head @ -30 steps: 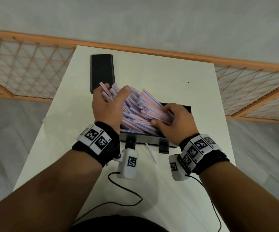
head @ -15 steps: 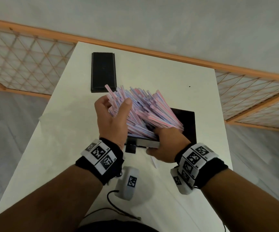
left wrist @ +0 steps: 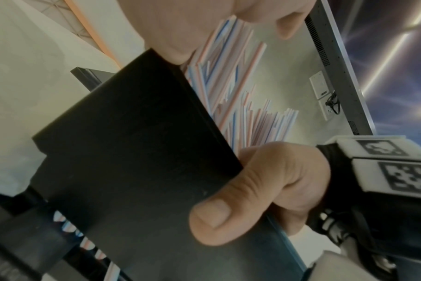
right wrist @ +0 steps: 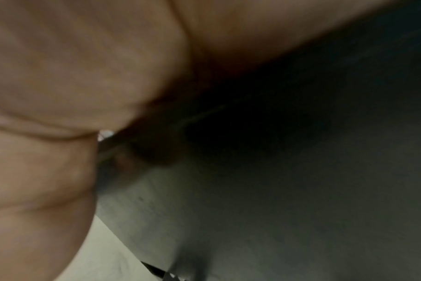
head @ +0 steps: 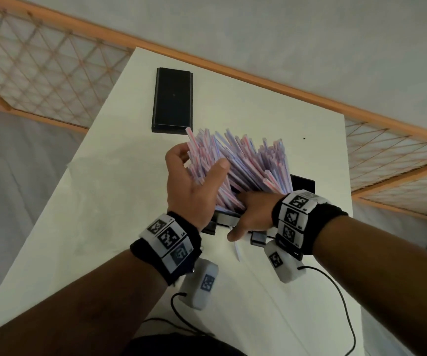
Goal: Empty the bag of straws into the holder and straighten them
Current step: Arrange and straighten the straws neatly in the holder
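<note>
A thick bunch of pink, blue and white striped straws [head: 248, 160] stands fanned out in the black holder [head: 302, 181], which is tipped up off the white table. My left hand [head: 198, 163] holds the left side of the bunch, thumb in front and fingers curled behind. My right hand [head: 252, 214] grips the holder's near wall. In the left wrist view the right hand [left wrist: 264, 190] has its thumb flat on the holder's [left wrist: 132, 152] dark outer face, with the straws [left wrist: 240, 85] rising behind. The right wrist view shows only palm and dark holder wall.
A flat black lid [head: 172, 98] lies at the table's far left. One loose straw [head: 237, 249] lies on the table [head: 104, 227] just in front of the holder. Sensor cables [head: 340, 299] trail over the near edge. A wooden lattice rail runs behind the table.
My right hand left the straws and took the holder's near wall, tipping it up. The straws went from lying slanted to standing more upright, with my left hand staying on them.
</note>
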### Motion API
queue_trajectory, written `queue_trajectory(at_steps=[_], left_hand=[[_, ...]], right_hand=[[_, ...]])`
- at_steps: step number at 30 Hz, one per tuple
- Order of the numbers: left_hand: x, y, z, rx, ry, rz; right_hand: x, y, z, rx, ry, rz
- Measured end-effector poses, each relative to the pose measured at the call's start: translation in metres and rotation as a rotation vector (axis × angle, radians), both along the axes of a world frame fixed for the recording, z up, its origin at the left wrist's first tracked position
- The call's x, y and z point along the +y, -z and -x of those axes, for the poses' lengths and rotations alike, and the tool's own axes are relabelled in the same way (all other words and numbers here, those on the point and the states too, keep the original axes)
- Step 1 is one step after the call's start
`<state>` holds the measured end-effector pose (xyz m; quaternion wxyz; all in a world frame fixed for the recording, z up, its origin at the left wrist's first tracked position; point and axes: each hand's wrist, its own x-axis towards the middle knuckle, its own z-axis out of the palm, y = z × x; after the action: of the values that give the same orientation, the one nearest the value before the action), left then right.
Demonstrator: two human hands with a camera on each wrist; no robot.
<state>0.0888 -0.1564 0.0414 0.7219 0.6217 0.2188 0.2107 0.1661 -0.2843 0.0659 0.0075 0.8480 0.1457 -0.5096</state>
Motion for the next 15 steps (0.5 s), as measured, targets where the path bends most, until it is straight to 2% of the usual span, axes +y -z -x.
queue_trajectory(at_steps=[3, 8, 15], left_hand=[[-0.001, -0.001, -0.001, 0.005, 0.003, 0.003], [-0.001, -0.004, 0.0, 0.027, 0.023, 0.026], [-0.002, -0.008, -0.001, 0.133, 0.067, -0.038]], right_hand=[[0.001, 0.005, -0.001, 0.028, 0.067, -0.013], [0.003, 0.012, -0.007, -0.029, 0.002, 0.002], [0.001, 0.015, -0.008, -0.073, -0.001, -0.212]])
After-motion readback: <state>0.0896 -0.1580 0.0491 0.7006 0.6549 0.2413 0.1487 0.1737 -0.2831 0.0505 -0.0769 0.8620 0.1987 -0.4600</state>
